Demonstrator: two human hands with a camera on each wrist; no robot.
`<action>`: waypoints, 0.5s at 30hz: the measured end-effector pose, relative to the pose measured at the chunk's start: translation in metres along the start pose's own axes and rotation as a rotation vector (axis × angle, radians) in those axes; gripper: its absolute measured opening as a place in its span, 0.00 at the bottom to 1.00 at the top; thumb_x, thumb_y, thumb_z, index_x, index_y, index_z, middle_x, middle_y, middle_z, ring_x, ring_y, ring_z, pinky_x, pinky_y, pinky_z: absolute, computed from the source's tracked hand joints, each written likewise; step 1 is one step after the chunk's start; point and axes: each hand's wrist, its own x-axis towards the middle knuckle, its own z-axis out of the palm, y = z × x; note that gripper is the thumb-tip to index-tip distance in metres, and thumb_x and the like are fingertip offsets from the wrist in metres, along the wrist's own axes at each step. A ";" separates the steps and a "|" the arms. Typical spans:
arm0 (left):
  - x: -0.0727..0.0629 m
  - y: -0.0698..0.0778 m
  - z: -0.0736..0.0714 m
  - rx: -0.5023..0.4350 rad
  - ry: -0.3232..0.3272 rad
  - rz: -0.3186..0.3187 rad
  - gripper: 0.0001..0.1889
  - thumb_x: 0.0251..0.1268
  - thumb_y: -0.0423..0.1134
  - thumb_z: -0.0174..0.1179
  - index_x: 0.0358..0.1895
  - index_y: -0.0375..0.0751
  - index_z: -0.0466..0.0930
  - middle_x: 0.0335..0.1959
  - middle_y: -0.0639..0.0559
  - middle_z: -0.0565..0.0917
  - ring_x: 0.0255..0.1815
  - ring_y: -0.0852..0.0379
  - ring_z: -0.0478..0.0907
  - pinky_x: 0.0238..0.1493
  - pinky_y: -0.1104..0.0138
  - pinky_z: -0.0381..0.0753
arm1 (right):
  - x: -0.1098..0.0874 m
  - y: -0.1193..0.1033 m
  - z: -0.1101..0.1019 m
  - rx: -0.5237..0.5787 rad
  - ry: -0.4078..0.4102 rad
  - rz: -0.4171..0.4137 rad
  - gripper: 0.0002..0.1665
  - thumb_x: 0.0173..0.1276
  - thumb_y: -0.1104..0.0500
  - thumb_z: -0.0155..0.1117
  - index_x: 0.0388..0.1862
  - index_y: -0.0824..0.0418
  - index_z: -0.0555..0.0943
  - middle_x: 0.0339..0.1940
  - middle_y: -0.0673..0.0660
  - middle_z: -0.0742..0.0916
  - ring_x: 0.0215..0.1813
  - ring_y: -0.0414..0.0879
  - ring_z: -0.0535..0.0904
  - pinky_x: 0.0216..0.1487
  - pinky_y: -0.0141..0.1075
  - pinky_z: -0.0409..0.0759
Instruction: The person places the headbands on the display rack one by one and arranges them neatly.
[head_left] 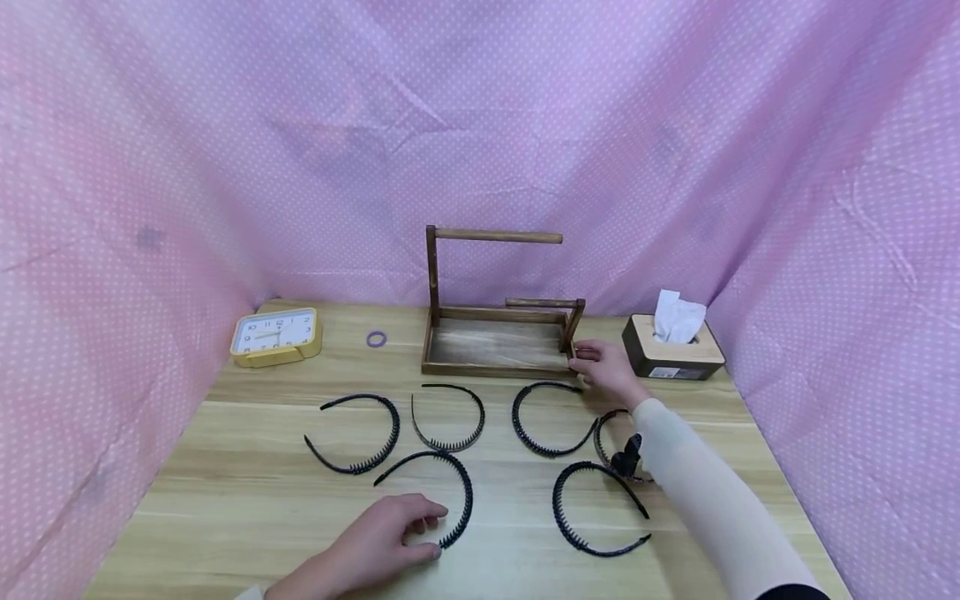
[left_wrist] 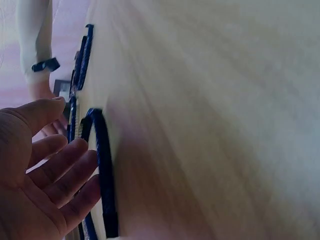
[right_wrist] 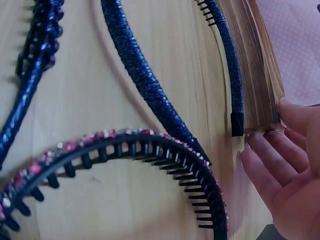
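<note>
In the head view, my right hand (head_left: 606, 367) grips the right front corner of a brown wooden rack (head_left: 498, 372), a shallow tray with two raised bars. The right wrist view shows the thumb and fingers at the tray's end (right_wrist: 260, 75). Low in the head view, my left hand (head_left: 386, 533) hovers beside a black toothed headband (head_left: 468, 500), fingers loosely bent and holding nothing. More headbands lie around: one at the left (head_left: 393, 425), a thin one (head_left: 482, 417), one before the rack (head_left: 517, 417), one at front right (head_left: 557, 508). A pink-jewelled headband (right_wrist: 135, 134) is partly hidden by my right arm in the head view.
A yellow clock (head_left: 281, 354) stands at the back left, near a small purple ring (head_left: 377, 338). To the right of the rack is a tissue box (head_left: 675, 362) with a tissue sticking out. Pink dotted cloth (head_left: 480, 125) hangs around the table.
</note>
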 end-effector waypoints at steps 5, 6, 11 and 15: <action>0.003 0.003 0.006 0.028 -0.030 -0.012 0.20 0.61 0.47 0.73 0.54 0.45 0.87 0.37 0.69 0.80 0.39 0.73 0.74 0.42 0.71 0.80 | 0.001 0.002 0.001 0.083 0.000 0.058 0.32 0.74 0.63 0.66 0.73 0.73 0.69 0.67 0.76 0.78 0.52 0.51 0.86 0.46 0.41 0.89; 0.003 0.004 0.007 0.032 -0.034 -0.018 0.20 0.61 0.47 0.73 0.54 0.45 0.87 0.36 0.69 0.80 0.38 0.73 0.73 0.42 0.71 0.80 | 0.001 0.003 0.001 0.086 -0.003 0.065 0.32 0.75 0.62 0.66 0.73 0.73 0.69 0.67 0.76 0.78 0.52 0.49 0.86 0.47 0.41 0.89; 0.006 0.006 0.011 0.076 -0.050 -0.033 0.21 0.59 0.49 0.74 0.54 0.46 0.87 0.35 0.71 0.78 0.37 0.73 0.71 0.42 0.69 0.78 | 0.001 0.003 0.001 0.093 -0.011 0.080 0.32 0.75 0.62 0.65 0.74 0.72 0.69 0.68 0.75 0.78 0.53 0.48 0.85 0.48 0.40 0.88; 0.008 0.005 0.014 0.110 -0.036 -0.032 0.19 0.57 0.50 0.74 0.50 0.48 0.88 0.33 0.71 0.76 0.36 0.73 0.69 0.39 0.70 0.76 | 0.000 0.000 0.001 0.103 -0.021 0.080 0.32 0.75 0.64 0.64 0.74 0.73 0.68 0.67 0.75 0.78 0.54 0.48 0.85 0.48 0.41 0.88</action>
